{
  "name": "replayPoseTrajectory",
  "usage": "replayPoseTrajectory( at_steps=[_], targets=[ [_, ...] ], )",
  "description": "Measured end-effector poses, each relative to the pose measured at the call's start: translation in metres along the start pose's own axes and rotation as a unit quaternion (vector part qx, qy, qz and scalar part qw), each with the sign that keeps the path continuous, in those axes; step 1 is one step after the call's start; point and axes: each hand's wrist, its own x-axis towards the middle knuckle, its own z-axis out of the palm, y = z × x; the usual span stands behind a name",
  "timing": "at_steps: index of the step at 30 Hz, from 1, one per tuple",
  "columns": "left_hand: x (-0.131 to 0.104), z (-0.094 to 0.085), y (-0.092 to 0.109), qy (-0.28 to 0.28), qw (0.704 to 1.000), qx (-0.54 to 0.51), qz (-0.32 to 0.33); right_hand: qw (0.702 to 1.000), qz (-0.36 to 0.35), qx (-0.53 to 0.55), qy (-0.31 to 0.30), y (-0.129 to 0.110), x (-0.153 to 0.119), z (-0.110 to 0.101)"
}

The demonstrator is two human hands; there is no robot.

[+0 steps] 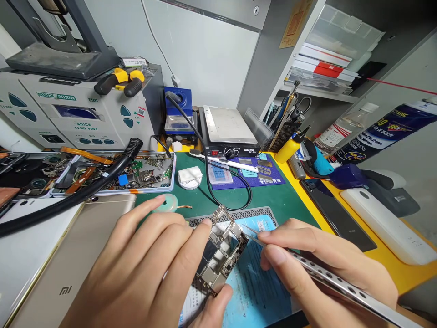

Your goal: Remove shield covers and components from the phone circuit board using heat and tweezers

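Observation:
My left hand (153, 264) grips a small phone logic board (218, 269) between thumb and index finger, its other fingers stretched out to the left. The board is tilted, with metal shields and a gap in its middle. In my right hand (307, 269) is a pair of metal tweezers (337, 282) with a row of holes along the arm. Their thin tips lie slightly apart beside the board's upper right edge; whether they touch it I cannot tell. Beneath the board lies a blue printed sheet (262, 287) on a work pad. A green tape roll (166, 203) sits behind my left fingers.
A hot-air station (82, 114) stands at the back left, its black hose (85, 191) crossing a tray of parts (170, 184). A heating plate (228, 127) and a toothbrush (225, 161) are behind. Phones (336, 214) and a spray can (385, 130) line the right.

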Motion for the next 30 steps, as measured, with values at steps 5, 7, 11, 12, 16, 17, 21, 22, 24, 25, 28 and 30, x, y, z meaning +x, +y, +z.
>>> replayPoseTrajectory(
  at_steps=[5,7,11,12,16,17,21,22,24,25,28,30],
  targets=[
    [0.0,0.001,0.002,0.006,1.0,0.006,0.011,1.0,0.003,0.01,0.023,0.002,-0.001,0.002],
    [0.0,0.0,0.002,0.005,1.0,0.005,0.015,1.0,0.005,0.002,0.017,0.001,-0.001,0.001],
    [0.001,-0.002,0.002,0.0,1.0,-0.004,-0.003,1.0,-0.018,-0.001,-0.023,0.0,0.001,-0.003],
    [0.001,-0.003,0.002,0.0,1.0,-0.008,-0.01,0.999,-0.026,0.004,-0.032,0.0,0.002,-0.004],
    [0.002,-0.002,0.002,0.008,1.0,-0.013,-0.023,0.998,-0.034,0.022,-0.041,0.001,0.002,-0.006],
    [0.002,-0.001,0.002,0.008,1.0,-0.013,-0.025,0.998,-0.032,0.024,-0.045,0.002,0.001,-0.007],
    [0.002,0.001,0.002,0.01,1.0,-0.017,-0.017,0.997,-0.031,0.04,-0.06,0.005,-0.002,-0.009],
    [0.002,0.001,0.002,0.01,1.0,-0.019,-0.015,0.997,-0.032,0.046,-0.061,0.005,-0.002,-0.009],
    [0.001,0.001,0.001,0.003,1.0,-0.021,-0.013,0.996,-0.033,0.055,-0.057,0.005,-0.001,-0.009],
    [0.0,0.0,0.002,-0.003,1.0,-0.022,-0.016,0.996,-0.032,0.057,-0.058,0.004,0.0,-0.009],
    [-0.002,-0.001,0.003,-0.01,0.999,-0.03,-0.026,0.997,-0.028,0.054,-0.049,0.002,0.003,-0.006],
    [-0.003,-0.001,0.005,-0.008,0.998,-0.046,-0.042,0.998,-0.015,0.056,-0.034,0.0,0.004,-0.004]
  ],
)
